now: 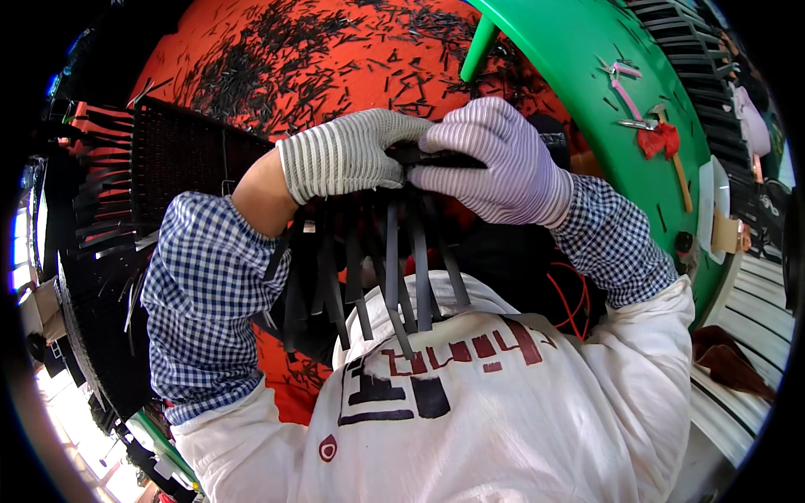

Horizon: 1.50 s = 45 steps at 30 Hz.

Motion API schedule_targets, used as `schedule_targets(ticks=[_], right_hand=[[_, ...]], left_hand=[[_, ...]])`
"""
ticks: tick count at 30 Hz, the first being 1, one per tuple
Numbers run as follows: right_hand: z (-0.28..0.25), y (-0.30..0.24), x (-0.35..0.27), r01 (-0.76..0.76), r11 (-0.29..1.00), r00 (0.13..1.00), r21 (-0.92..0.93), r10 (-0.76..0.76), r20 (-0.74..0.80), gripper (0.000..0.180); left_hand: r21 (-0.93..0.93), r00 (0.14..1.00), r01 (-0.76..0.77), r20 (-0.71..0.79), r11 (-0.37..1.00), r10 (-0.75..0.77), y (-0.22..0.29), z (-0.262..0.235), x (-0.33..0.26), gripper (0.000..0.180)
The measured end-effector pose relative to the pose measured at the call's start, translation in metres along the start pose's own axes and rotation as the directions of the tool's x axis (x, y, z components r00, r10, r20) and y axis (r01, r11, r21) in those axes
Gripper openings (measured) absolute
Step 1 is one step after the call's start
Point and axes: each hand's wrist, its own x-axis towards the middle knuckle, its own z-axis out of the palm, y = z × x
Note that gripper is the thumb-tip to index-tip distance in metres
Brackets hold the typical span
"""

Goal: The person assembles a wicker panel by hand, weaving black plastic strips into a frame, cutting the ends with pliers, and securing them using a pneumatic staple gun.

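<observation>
Both my hands wear striped knit gloves and meet in front of my chest. My left hand point(348, 155), in a white and grey glove, has its fingers curled on the edge of a dark piece with flat black strips point(392, 260). From the other side my right hand point(495, 159), in a purple and white glove, pinches the same edge. The strips hang loose toward my white top, their ends spread apart. Most of the dark piece's body is hidden under my hands and in shadow.
Black strip offcuts point(277, 59) litter the red floor ahead. On the left stands a dark woven panel point(189, 159) with strips sticking out. The green table point(579, 50) curves along the right, holding pink-handled pliers point(622, 88), a red cloth point(659, 142) and a wooden-handled tool point(683, 184).
</observation>
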Motion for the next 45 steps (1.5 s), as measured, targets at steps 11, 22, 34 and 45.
schedule_targets(ticks=[11, 22, 34, 45], right_hand=[[0.004, 0.004, 0.014, 0.186, 0.967, 0.968, -0.174, -0.15, 0.2, 0.028], [0.001, 0.005, 0.019, 0.215, 0.965, 0.955, -0.148, -0.176, 0.24, 0.026], [0.002, 0.005, 0.022, 0.159, 0.98, 0.97, -0.123, -0.131, 0.206, 0.028], [0.001, -0.002, 0.027, -0.041, 0.999, 0.984, -0.015, 0.043, 0.172, 0.019]], left_hand=[[-0.103, 0.998, -0.065, -0.013, 0.993, 0.064, -0.01, -0.008, 0.0, 0.064], [-0.267, 0.996, 0.057, 0.088, 0.962, -0.034, -0.007, -0.016, 0.0, 0.068], [-0.41, 0.993, -0.07, -0.116, 0.91, 0.024, -0.019, -0.004, 0.003, 0.047], [-0.511, 0.998, -0.07, -0.037, 0.857, 0.059, -0.012, -0.008, -0.002, 0.048]])
